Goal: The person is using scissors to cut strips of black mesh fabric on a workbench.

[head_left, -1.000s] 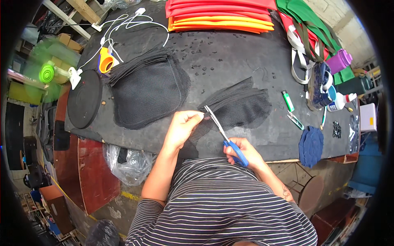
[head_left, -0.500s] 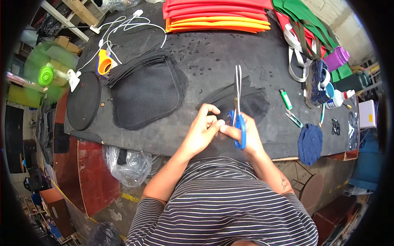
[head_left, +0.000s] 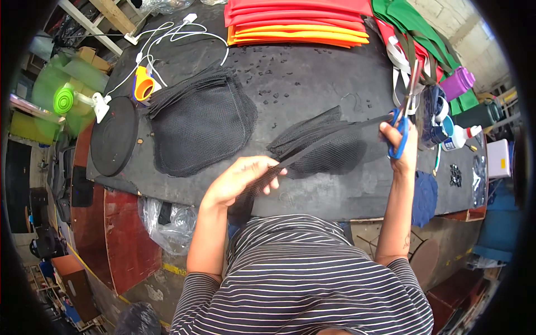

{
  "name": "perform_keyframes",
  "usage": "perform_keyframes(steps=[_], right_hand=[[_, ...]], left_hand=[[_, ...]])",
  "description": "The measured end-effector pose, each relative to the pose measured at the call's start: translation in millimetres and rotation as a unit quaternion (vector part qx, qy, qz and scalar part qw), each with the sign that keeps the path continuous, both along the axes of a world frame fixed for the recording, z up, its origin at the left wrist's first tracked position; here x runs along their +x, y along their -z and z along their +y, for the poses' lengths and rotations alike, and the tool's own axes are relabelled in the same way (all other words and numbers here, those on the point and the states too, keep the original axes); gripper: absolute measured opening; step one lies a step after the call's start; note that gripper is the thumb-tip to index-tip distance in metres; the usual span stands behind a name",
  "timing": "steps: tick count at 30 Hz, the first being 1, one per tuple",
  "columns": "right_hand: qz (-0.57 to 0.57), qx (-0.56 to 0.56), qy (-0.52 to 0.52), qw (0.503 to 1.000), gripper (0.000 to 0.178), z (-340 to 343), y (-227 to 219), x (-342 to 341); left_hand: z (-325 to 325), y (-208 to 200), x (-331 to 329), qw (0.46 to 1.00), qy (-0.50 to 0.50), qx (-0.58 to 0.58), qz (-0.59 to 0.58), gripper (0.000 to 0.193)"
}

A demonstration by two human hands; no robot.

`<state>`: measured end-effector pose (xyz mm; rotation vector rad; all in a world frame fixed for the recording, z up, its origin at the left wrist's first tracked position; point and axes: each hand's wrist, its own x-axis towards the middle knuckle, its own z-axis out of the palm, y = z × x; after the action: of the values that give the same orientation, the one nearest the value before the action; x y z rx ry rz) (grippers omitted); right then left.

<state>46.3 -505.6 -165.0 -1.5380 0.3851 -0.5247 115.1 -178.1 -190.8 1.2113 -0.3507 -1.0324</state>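
My left hand (head_left: 237,177) is closed on a piece of black mesh fabric (head_left: 255,185) near the table's front edge. A dark strip (head_left: 318,148) stretches from it, slanting up toward my right hand (head_left: 405,153). That hand is wrapped round blue-handled scissors (head_left: 399,134), blades pointing away from me. The strip's far end reaches the thumb and scissors, though whether the fingers pinch it I cannot tell. Beneath the strip lies a small pile of black mesh pieces (head_left: 329,157). A bigger stack of mesh pieces (head_left: 195,131) rests to the left.
Red and orange folded cloth (head_left: 296,22) is stacked at the back. Left are a round black disc (head_left: 114,137), a tape dispenser (head_left: 144,86), white cable and a spinning green fan (head_left: 63,100). Right are straps, a purple container (head_left: 458,82), a white bottle (head_left: 462,134) and navy fabric (head_left: 425,198).
My hands have moved apart. The right went right with the scissors; the left moved left and nearer to me. A dark strip now stretches between them.
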Motion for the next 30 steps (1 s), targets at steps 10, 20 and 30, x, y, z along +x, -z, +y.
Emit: perform_keyframes(steps=[10,20,30], right_hand=[[0.203,-0.236,0.109,0.944,0.030,1.7,39.6,5.9],[0.272,0.214,-0.348,0.871,0.018,75.0,44.0,-65.8],[0.297,0.258,-0.384,0.835,0.030,103.5,49.8,-68.5]], left_hand=[[-19.5,30.6,-2.4,0.979,-0.155,0.087,-0.100,0.005],[-27.6,35.5,-4.4,0.968,-0.201,0.109,-0.103,0.010],[-29.4,23.2,-9.0,0.977,-0.185,0.103,-0.018,0.014]])
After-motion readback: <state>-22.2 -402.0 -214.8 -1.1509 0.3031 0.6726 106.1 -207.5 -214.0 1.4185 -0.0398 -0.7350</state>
